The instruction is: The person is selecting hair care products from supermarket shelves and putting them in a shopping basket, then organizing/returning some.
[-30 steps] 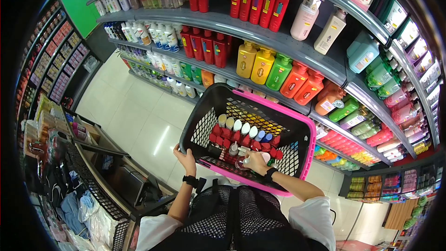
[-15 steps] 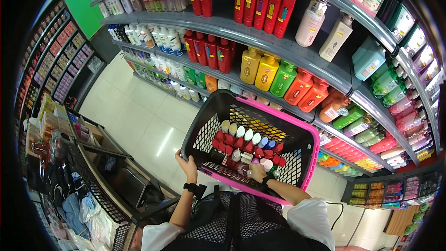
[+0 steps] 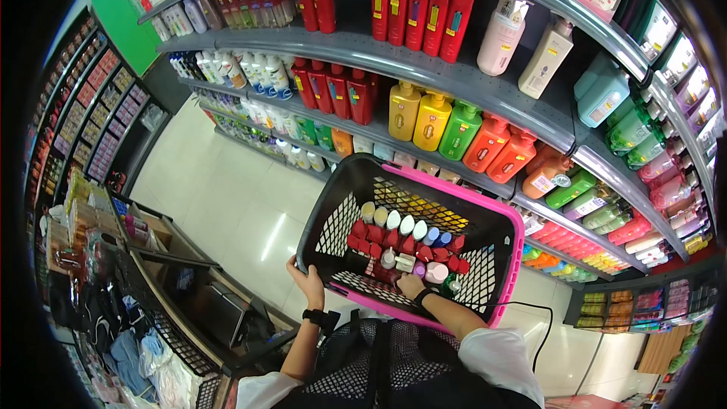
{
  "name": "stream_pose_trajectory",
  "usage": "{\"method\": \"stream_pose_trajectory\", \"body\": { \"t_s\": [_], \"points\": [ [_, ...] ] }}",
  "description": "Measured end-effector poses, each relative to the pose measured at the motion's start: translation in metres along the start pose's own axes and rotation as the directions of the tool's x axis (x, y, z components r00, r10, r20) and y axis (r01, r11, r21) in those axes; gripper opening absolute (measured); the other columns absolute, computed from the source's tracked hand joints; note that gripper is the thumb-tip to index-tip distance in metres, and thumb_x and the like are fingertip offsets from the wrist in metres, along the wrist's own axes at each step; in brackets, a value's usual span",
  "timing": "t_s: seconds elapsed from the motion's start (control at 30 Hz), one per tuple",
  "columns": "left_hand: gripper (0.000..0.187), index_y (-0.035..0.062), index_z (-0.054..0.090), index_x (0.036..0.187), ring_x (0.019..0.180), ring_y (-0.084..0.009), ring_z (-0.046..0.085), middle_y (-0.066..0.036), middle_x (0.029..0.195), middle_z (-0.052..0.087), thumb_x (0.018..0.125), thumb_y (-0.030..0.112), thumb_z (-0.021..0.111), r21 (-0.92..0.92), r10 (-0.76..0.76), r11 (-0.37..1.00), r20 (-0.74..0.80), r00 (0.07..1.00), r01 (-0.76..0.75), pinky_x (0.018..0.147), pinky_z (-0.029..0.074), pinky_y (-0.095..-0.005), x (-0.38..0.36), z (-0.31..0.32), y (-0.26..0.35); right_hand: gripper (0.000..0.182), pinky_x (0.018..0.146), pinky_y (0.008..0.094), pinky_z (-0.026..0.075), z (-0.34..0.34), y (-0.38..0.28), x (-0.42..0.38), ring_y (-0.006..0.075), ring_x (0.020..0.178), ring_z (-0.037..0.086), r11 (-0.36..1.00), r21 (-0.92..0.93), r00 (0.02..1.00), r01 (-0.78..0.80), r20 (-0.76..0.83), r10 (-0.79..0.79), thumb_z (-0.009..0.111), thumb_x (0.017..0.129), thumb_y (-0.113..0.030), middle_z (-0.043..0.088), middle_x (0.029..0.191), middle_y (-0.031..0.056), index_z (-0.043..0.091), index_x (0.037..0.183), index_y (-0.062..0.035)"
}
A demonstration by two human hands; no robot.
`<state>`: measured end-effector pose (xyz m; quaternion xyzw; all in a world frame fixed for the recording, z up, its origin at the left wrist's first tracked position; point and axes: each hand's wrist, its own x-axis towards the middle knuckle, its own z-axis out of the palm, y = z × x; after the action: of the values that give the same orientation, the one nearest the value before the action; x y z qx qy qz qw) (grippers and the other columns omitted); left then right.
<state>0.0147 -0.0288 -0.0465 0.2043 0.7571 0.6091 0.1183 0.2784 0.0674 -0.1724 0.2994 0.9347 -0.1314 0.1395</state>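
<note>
A black shopping basket [image 3: 327,208] with a pink rim is tilted in front of my body. My left hand [image 3: 308,285] is closed on its near left corner, thumb on the outside. Inside, several red pump bottles [image 3: 376,236] lie beside a row of white, yellow and blue caps [image 3: 407,225]. Nearer to me are a clear pump bottle [image 3: 388,258], a pink round cap [image 3: 436,272] and a dark red bottle [image 3: 386,273]. My right hand [image 3: 411,287] reaches over the near rim with fingers curled down next to the dark red bottle. What its fingertips hold is hidden.
Shelves [image 3: 447,68] of pump bottles and boxes curve around the front and right. A black mesh bin [image 3: 182,344] with clothing and plastic bags stands at left, near an open-sided counter [image 3: 204,295]. A black cable [image 3: 547,333] hangs by my right arm.
My right hand has shifted slightly left and toward me inside the basket. The basket sits a little lower in view, and more of the black cable shows at right.
</note>
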Motion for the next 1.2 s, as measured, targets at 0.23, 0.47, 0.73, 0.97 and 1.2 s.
{"method": "stream_pose_trajectory", "body": {
  "t_s": [0.23, 0.47, 0.73, 0.97, 1.2],
  "points": [
    [0.046, -0.0059, 0.040, 0.119, 0.108, -0.0281, 0.044, -0.017, 0.113, 0.044, 0.074, -0.002, 0.047, -0.058, -0.016, 0.998, 0.027, 1.000, 0.018, 0.100, 0.032, -0.0350, -0.001, -0.002, -0.005, 0.014, 0.064, 0.0390, 0.055, 0.019, 0.012, 0.008, 0.0315, 0.082, 0.065, 0.999, 0.044, 0.998, 0.026, -0.052, -0.023, 0.066, 0.076, -0.013, 0.063, 0.091, 0.0170, 0.068, 0.085, -0.0033],
    [0.046, -0.0030, 0.041, 0.122, 0.098, -0.0203, 0.046, -0.013, 0.112, 0.044, 0.076, -0.004, 0.045, -0.154, -0.038, 0.987, 0.027, 0.999, 0.042, 0.088, 0.039, -0.0296, -0.009, 0.005, 0.013, 0.017, 0.077, 0.0389, 0.053, 0.012, 0.022, -0.005, 0.0303, 0.097, 0.061, 0.964, 0.265, 0.994, -0.013, -0.105, 0.042, 0.063, 0.078, -0.013, 0.061, 0.096, 0.0135, 0.065, 0.093, -0.0051],
    [0.046, -0.0023, 0.041, 0.124, 0.094, -0.0197, 0.046, -0.012, 0.114, 0.044, 0.078, -0.002, 0.044, -0.117, 0.000, 0.993, 0.002, 1.000, 0.000, 0.081, 0.042, -0.0297, -0.007, 0.004, -0.003, 0.017, 0.076, 0.0376, 0.052, -0.059, 0.050, -0.029, 0.0285, 0.089, 0.065, 0.630, 0.764, 0.856, -0.139, -0.228, 0.465, 0.064, 0.081, -0.010, 0.064, 0.096, 0.0139, 0.064, 0.097, -0.0034],
    [0.043, -0.0032, 0.043, 0.124, 0.092, -0.0207, 0.046, -0.013, 0.114, 0.045, 0.081, 0.001, 0.045, -0.043, 0.089, 0.995, -0.018, 0.996, -0.090, 0.077, 0.044, -0.0308, 0.003, 0.001, -0.033, 0.017, 0.067, 0.0269, 0.052, -0.129, 0.084, -0.058, 0.0122, 0.078, 0.065, 0.369, 0.926, 0.765, 0.078, -0.292, 0.573, 0.059, 0.090, -0.009, 0.069, 0.087, 0.0084, 0.063, 0.103, 0.0011],
    [0.059, -0.0027, 0.031, 0.140, 0.103, -0.0296, 0.051, -0.025, 0.127, 0.043, 0.084, 0.004, 0.048, 0.081, 0.025, 0.997, -0.121, 0.992, -0.015, 0.090, 0.044, -0.0357, 0.010, 0.000, -0.034, 0.015, 0.073, 0.0254, 0.051, -0.173, 0.119, -0.103, 0.0116, 0.080, 0.063, 0.215, 0.901, 0.713, 0.376, -0.430, 0.554, 0.055, 0.094, -0.006, 0.067, 0.088, 0.0065, 0.061, 0.104, 0.0014]
  ]
}}
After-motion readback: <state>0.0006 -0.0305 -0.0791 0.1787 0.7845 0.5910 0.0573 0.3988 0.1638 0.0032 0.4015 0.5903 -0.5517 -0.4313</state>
